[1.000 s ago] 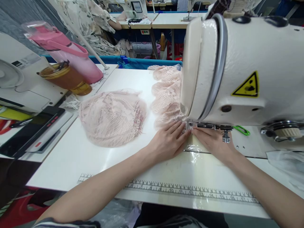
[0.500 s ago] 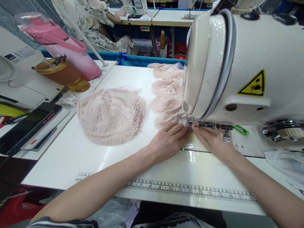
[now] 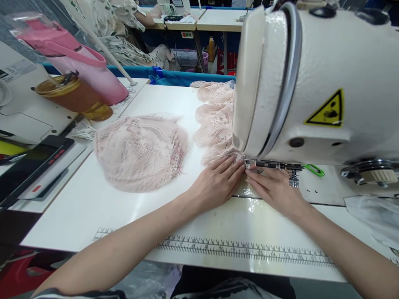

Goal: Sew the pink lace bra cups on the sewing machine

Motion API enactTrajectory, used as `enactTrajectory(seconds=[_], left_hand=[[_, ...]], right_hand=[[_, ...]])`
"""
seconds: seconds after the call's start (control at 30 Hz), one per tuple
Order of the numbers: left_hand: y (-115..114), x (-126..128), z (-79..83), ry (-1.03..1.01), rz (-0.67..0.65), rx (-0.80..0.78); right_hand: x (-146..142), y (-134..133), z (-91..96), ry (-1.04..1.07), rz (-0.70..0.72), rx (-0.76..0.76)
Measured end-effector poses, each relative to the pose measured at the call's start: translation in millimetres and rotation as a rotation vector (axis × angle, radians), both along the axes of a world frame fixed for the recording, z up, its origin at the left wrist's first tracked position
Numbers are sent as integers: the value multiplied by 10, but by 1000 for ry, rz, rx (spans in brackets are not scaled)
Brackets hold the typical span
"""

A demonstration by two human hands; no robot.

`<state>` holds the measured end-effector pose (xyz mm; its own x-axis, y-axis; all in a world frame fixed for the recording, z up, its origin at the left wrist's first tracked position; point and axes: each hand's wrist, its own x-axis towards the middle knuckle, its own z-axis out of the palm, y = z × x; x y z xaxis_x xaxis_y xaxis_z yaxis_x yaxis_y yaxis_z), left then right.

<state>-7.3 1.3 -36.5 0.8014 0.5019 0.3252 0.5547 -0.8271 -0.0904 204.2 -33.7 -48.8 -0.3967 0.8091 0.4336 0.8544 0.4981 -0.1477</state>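
A strip of pale pink lace (image 3: 215, 120) runs in ruffles along the left of the sewing machine (image 3: 271, 91) and under its presser foot (image 3: 247, 163). My left hand (image 3: 216, 180) lies flat on the near end of the lace, fingers stretched toward the foot. On the other side my right hand (image 3: 274, 185) has its fingers extended and slightly apart, tips close to the foot and partly behind the metal guide (image 3: 271, 165). Any cloth under the right fingers is hidden. A separate gathered pink lace piece (image 3: 140, 153) lies to the left on the white table (image 3: 124, 216).
A printed ruler (image 3: 243, 251) follows the table's front edge. At left lie a pink bottle (image 3: 84, 62), a brown cup (image 3: 71, 97) and a black device (image 3: 37, 166). A green clip (image 3: 314, 170) sits right of the foot. Another person's sleeve (image 3: 124, 16) shows behind.
The whole view has shifted slightly. My left hand now lies flatter on the lace, its fingers spread more. The right fingertips are a little lower and more visible before the foot.
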Motion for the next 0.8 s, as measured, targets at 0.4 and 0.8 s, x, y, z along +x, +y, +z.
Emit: enactTrajectory(seconds=[0.4, 0.8], left_hand=[[-1, 21, 30, -12, 30, -52], [5, 39, 35, -26, 47, -62]], right_hand=[[-5, 14, -6, 6, -8, -60], [32, 68, -117, 19, -11, -51]])
